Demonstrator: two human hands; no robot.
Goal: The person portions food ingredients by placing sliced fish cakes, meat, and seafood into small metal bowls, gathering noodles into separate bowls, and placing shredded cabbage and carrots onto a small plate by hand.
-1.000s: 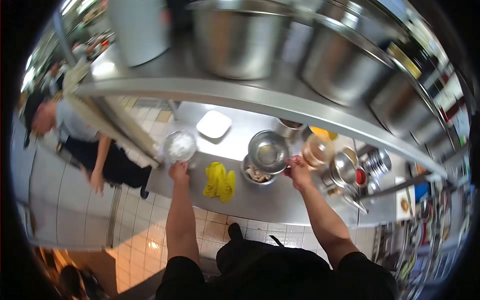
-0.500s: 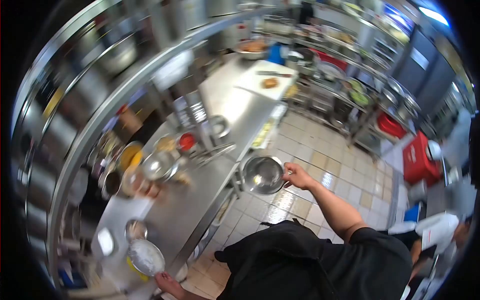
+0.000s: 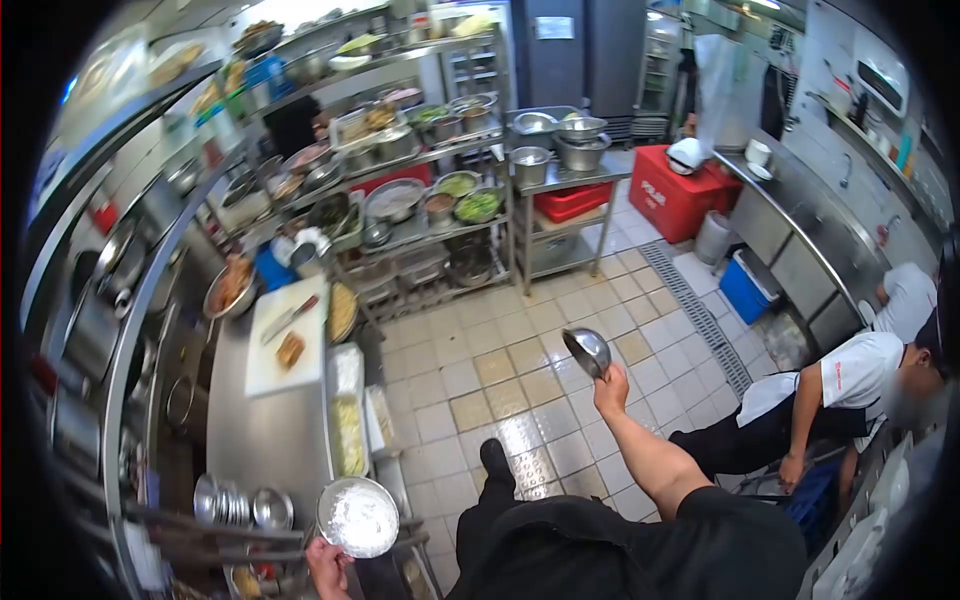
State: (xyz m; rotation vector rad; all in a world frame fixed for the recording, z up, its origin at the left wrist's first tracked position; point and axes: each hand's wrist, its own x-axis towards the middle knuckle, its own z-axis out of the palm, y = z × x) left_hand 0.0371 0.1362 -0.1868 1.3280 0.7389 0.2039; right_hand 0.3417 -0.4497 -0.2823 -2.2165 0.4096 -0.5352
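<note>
My right hand (image 3: 611, 388) is closed on the rim of a steel bowl (image 3: 587, 352), which is tilted on its side over the tiled floor. Down at the lower left, my left hand (image 3: 328, 568) grips the edge of a round metal bowl (image 3: 358, 517) with a whitish, shiny inside. That bowl is by the near end of the steel counter (image 3: 265, 430). Left of it, on the counter, are a group of small metal bowls (image 3: 222, 502) and a single one (image 3: 272, 508).
A white cutting board (image 3: 270, 372) holds a knife (image 3: 290, 318) and a browned piece of food (image 3: 290, 350). Beyond are shelves of food containers, a red cooler (image 3: 675, 195) and a blue bin (image 3: 748, 287). A co-worker in a white shirt (image 3: 860, 375) bends at the right.
My view has swung right, towards the shelves and sinks. The right-hand bowl has tipped from facing up onto its side. Both bowls stay in my hands; the co-worker shows more fully.
</note>
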